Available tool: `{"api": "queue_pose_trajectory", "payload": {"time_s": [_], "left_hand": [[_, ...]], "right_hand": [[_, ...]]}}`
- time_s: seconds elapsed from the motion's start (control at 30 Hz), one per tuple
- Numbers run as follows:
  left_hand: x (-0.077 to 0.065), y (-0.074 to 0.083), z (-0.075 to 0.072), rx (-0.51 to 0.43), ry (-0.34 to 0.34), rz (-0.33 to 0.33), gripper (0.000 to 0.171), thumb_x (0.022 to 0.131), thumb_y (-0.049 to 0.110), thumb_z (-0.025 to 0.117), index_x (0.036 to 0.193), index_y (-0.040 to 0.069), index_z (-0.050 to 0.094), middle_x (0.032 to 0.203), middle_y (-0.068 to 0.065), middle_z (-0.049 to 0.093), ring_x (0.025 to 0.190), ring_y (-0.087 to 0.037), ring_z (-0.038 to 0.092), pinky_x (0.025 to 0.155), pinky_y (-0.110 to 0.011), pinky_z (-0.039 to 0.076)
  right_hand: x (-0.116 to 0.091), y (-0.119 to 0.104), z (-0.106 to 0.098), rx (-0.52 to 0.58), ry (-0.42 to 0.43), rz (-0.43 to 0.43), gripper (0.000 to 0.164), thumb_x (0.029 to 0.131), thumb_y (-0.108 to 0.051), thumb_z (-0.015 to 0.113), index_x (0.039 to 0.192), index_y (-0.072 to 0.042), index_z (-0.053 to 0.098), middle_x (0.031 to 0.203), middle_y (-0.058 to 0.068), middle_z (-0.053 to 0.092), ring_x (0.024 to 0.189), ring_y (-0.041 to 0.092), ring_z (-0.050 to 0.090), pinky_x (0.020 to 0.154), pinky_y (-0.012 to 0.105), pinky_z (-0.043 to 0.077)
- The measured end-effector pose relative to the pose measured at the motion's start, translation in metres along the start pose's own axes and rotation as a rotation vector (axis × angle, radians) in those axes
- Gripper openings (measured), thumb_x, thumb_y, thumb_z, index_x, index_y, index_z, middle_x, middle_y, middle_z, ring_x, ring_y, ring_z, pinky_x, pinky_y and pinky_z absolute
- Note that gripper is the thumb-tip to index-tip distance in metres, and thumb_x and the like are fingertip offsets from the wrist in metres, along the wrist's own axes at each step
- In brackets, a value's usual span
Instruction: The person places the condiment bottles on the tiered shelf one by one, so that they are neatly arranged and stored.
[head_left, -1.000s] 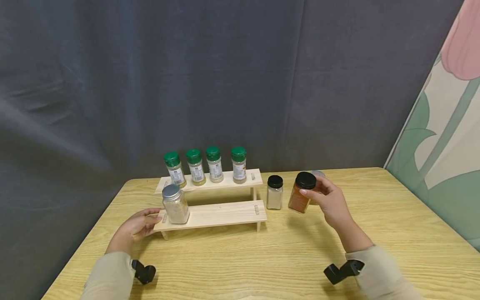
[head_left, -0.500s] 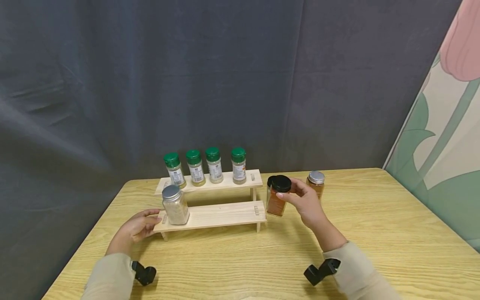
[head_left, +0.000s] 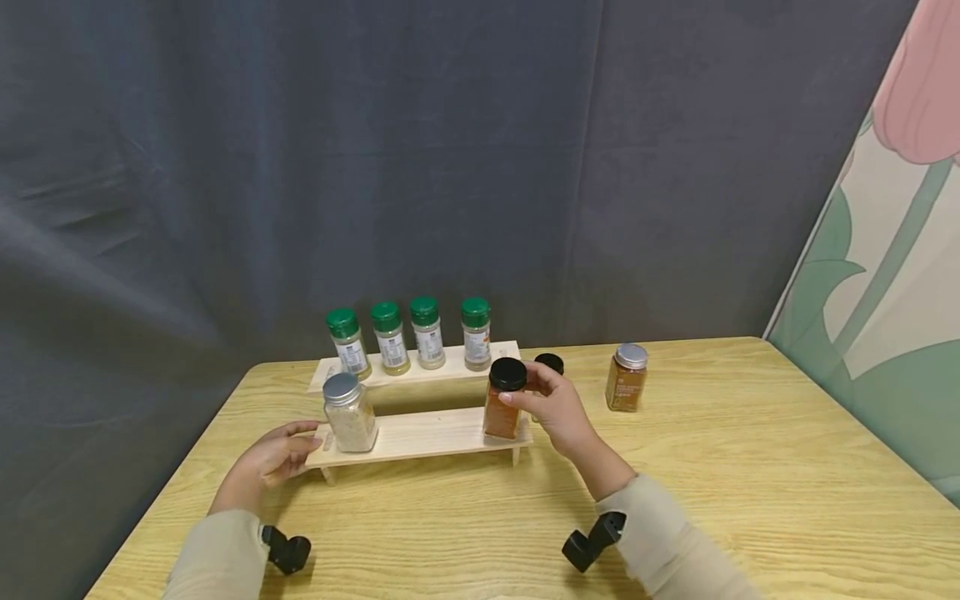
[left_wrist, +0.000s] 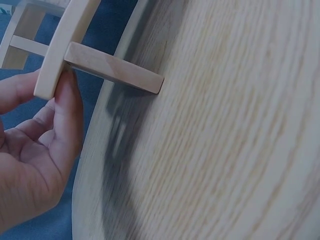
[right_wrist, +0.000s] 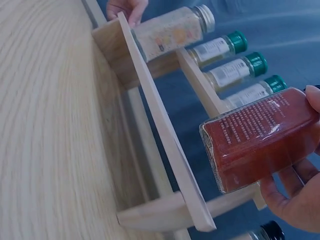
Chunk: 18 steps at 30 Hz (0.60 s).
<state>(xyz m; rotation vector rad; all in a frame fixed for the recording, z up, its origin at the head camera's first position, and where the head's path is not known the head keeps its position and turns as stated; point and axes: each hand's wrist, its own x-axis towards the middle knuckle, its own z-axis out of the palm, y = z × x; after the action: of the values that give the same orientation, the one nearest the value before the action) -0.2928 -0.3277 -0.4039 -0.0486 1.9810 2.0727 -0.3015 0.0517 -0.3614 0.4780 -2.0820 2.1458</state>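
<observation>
My right hand [head_left: 561, 414] grips a square glass spice jar [head_left: 501, 417] of red powder with a black lid. In the right wrist view the jar's base stands a little off the lower shelf's right end. My left hand [head_left: 272, 457] pinches the left end of the two-tier wooden spice rack [head_left: 431, 433]; the left wrist view shows thumb and fingers at the shelf end [left_wrist: 52, 65]. A silver-lidded jar [head_left: 351, 421] of pale seasoning stands on the lower shelf's left. Several green-capped spice bottles [head_left: 429, 340] line the upper shelf, with a wider gap before the rightmost one.
Behind my right hand, a black-lidded jar [head_left: 550, 363] stands on the table, mostly hidden. Farther right stands a silver-lidded jar [head_left: 626, 383] of brownish-red spice. A dark curtain [head_left: 450, 167] hangs behind the wooden table [head_left: 735, 467].
My right hand has carried the red spice jar leftward, past the black-lidded jar, to above the lower shelf's right end. The left hand has stayed on the rack.
</observation>
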Motion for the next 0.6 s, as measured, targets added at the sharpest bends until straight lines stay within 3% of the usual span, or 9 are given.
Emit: {"api": "queue_pose_trajectory", "payload": {"time_s": [0.6], "left_hand": [[-0.001, 0.002, 0.001, 0.031, 0.004, 0.003, 0.055, 0.083, -0.002, 0.047, 0.126, -0.014, 0.014, 0.079, 0.0, 0.056, 0.069, -0.01, 0.058, 0.062, -0.024, 0.047]], "right_hand": [[0.009, 0.014, 0.042, 0.005, -0.106, -0.041, 0.043, 0.069, -0.003, 0.07, 0.108, 0.002, 0.055, 0.092, 0.007, 0.058, 0.085, 0.016, 0.055, 0.077, 0.028, 0.042]]}}
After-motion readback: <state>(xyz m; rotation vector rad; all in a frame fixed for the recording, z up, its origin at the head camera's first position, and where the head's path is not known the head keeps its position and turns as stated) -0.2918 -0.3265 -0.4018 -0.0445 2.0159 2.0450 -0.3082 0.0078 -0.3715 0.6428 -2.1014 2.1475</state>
